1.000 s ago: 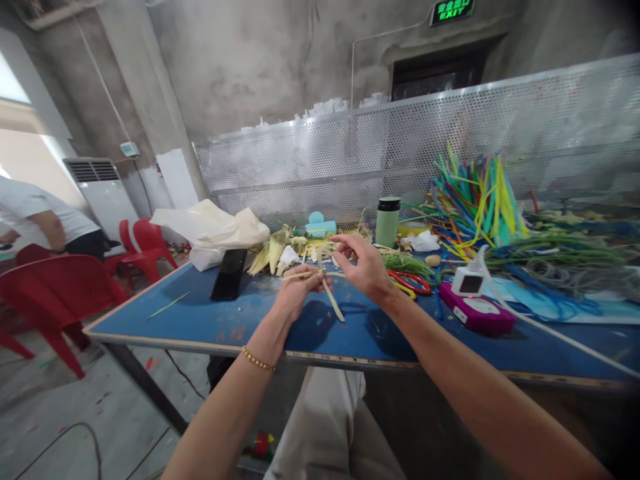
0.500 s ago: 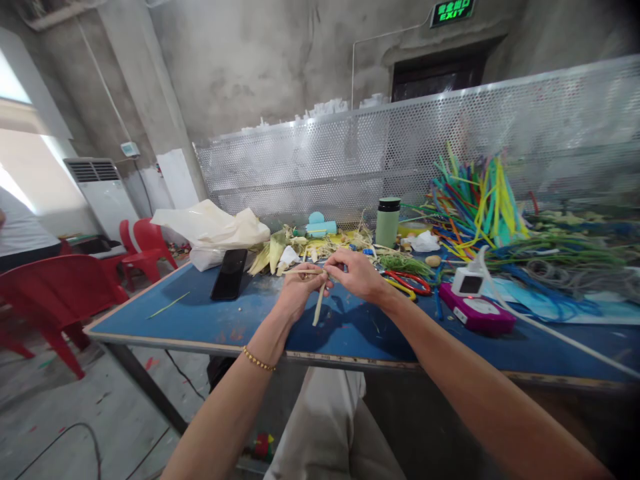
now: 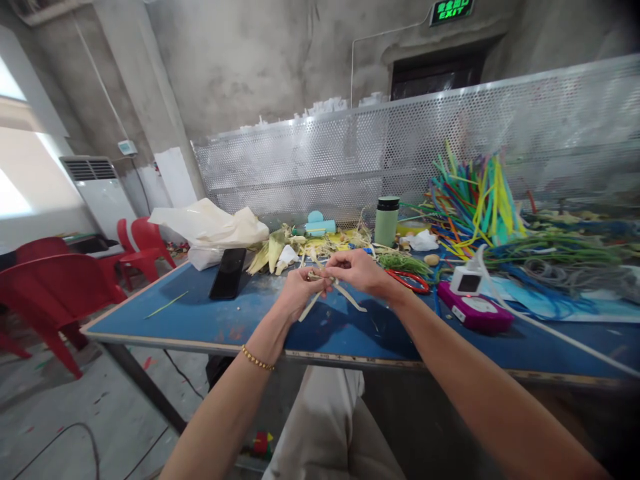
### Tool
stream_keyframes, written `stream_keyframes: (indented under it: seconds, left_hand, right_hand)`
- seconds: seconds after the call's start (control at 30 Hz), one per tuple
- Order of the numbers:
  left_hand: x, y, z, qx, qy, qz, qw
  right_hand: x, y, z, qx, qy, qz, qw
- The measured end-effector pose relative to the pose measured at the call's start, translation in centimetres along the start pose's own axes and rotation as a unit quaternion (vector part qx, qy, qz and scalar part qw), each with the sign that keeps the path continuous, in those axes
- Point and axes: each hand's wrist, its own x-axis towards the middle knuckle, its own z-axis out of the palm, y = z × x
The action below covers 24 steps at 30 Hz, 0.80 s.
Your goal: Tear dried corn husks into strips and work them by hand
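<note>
Above the blue table (image 3: 195, 323), my left hand (image 3: 299, 290) pinches pale plant strips (image 3: 352, 299) that look like corn husk. My right hand (image 3: 361, 272) meets it from the right, its thumb and fingers closed on the same strips. One strip end hangs down to the left below my fingers, another slants down to the right. Where the strips cross is partly hidden by my fingertips. Just behind my hands lies a heap of dried husk pieces (image 3: 275, 251).
A black phone (image 3: 228, 274) and a white plastic bag (image 3: 213, 227) lie left. Behind stands a green bottle (image 3: 387, 223). To the right are red-handled scissors (image 3: 411, 283), a magenta box (image 3: 477, 310) with a white charger (image 3: 467, 280) and cable, and a bundle of coloured pipe cleaners (image 3: 487, 200).
The strips have shifted: one end now hangs left and another slants right, where a single end hung down before. My hands have moved only slightly. The person at far left is out of view.
</note>
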Motion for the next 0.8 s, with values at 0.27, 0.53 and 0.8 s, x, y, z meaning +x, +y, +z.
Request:
stream_keyframes:
  seconds: [0.27,0.53,0.8]
  left_hand:
    - [-0.5,0.9,0.1,-0.027,-0.032,-0.027,0.999]
    - [-0.7,0.9,0.0,-0.044,-0.052,-0.035,0.997]
    - [-0.6,0.5,0.0,-0.022,-0.069,-0.031,0.997]
  right_hand:
    - [0.3,0.6,-0.7,0.056,-0.038,-0.037,0.997]
    - [0.2,0.8,-0.1,0.131,-0.042,-0.034,0.990]
    - [0.1,0.8,0.3,0.137,-0.053,-0.040,0.988]
